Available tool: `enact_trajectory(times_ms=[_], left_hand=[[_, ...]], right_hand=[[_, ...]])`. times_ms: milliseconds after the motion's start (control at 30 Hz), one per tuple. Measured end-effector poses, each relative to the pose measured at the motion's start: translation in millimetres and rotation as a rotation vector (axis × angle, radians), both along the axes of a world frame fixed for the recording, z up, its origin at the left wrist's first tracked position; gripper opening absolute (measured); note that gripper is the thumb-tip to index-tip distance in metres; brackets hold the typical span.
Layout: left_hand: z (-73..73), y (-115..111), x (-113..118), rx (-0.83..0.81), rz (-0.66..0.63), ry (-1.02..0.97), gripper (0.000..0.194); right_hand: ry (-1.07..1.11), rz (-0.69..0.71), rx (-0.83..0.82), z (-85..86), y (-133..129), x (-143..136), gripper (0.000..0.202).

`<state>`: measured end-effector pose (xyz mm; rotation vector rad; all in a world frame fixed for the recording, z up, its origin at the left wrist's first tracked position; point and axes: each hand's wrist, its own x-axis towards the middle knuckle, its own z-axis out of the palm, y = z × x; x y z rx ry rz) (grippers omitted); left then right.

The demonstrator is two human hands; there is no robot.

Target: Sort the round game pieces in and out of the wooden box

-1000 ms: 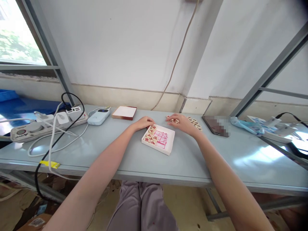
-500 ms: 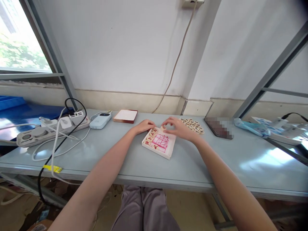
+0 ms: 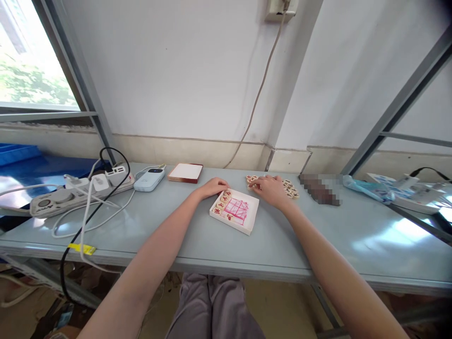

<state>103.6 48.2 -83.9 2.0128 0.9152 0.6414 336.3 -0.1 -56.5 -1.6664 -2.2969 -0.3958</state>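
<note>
A shallow white square box [image 3: 251,209] lies in front of me. Round Chinese chess pieces [image 3: 221,205] with red characters line its left side, and another sits at its near edge. A pink-red scribbled grid marks the box floor. My left hand [image 3: 213,188] has its bent fingers closed at the box's far left corner. Over the group of Chinese chess pieces [image 3: 291,189] on the table is my right hand [image 3: 271,189], its bent fingers apart and fingertips down among the pieces. Part of that group is hidden under the hand.
A box lid [image 3: 185,172] lies behind, left of my hands. Farther left are a light blue power bank [image 3: 149,179] and a power strip [image 3: 67,200] with looping cables. A pixelated dark object [image 3: 323,189] and a plastic bag [image 3: 367,189] lie right.
My right hand has moved right and back, from over the box's far edge onto the loose pieces. The piece between its fingers is no longer visible there. My left hand stays at the corner.
</note>
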Motion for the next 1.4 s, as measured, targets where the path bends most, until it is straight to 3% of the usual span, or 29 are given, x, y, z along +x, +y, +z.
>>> enact_trajectory(times_ms=[133,267,400,600,733,933,1100,1233,1400], left_hand=[[-1.0,0,0,-0.010,0.000,-0.008,0.027],[-1.5,0,1,-0.014,0.007,-0.022,0.026],[-0.2,-1,1,0.011,0.006,-0.003,0.028],[1.1,1,1,0.089,-0.010,0.037,0.029],[0.1,2,0,0.086,-0.019,0.026,0.030],[0.1,2,1,0.099,-0.021,0.006,0.029],[5.7,-1,0,0.004,-0.063,0.008,0.028],[8.8,0,-2,-0.093,-0.140,0.010,0.030],[7.8,3,-3,-0.152,-0.133,0.013,0.030]], right_hand=[[0.014,-0.049,-0.070,1.5,-1,1,0.036],[0.148,0.015,-0.112,9.0,-3,4,0.036],[0.409,0.229,-0.229,25.7,-17,-9,0.038],[0.303,0.611,-0.629,30.6,-46,-51,0.033],[0.277,0.700,-0.672,27.0,-50,-60,0.029],[0.174,0.640,-0.647,22.7,-44,-53,0.030],[0.199,0.589,-0.594,25.5,-40,-47,0.030],[0.250,0.336,-0.357,27.5,-24,-22,0.034],[0.118,-0.002,-0.152,12.6,-3,13,0.033]])
